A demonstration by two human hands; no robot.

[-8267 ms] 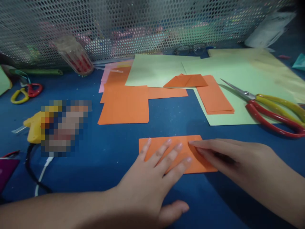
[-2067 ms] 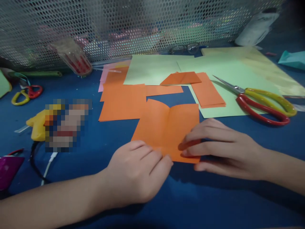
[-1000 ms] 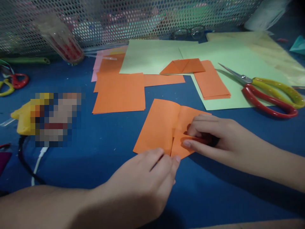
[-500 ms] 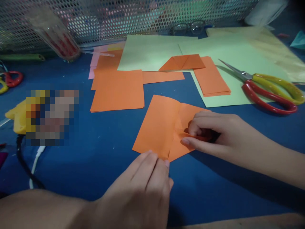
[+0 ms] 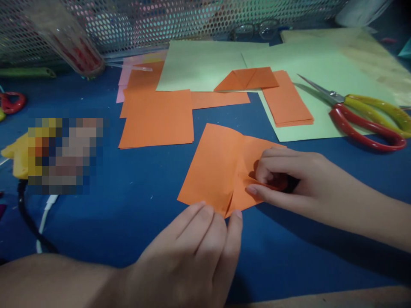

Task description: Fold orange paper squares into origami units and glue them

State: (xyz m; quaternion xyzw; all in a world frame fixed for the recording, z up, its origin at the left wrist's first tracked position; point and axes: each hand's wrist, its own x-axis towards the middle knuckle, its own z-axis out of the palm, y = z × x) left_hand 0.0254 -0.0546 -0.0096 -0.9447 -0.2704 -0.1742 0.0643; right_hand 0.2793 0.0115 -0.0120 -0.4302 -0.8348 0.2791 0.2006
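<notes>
A creased sheet of orange paper (image 5: 210, 164) lies before me, with a raised fold running down its middle. My right hand (image 5: 285, 171) pinches a raised flap on the paper's right half between thumb and curled fingers. My left hand (image 5: 199, 244) grips the near edge, fingertips on the paper at the bottom of the crease; its thumb is hidden. The index fingertip of that hand rests just right of the fold, where a narrow gap shows.
Beyond lie a stack of orange squares (image 5: 157, 122), folded orange strips (image 5: 289, 100), a folded orange piece (image 5: 247, 79) and light green sheets (image 5: 199, 64). Scissors (image 5: 359, 113) with red and yellow handles rest at right. A blurred-out object (image 5: 67, 154) with cables sits at left.
My left index finger has stretched forward and right, onto the paper beside the crease. The right hand keeps its pinch. The view has shifted slightly.
</notes>
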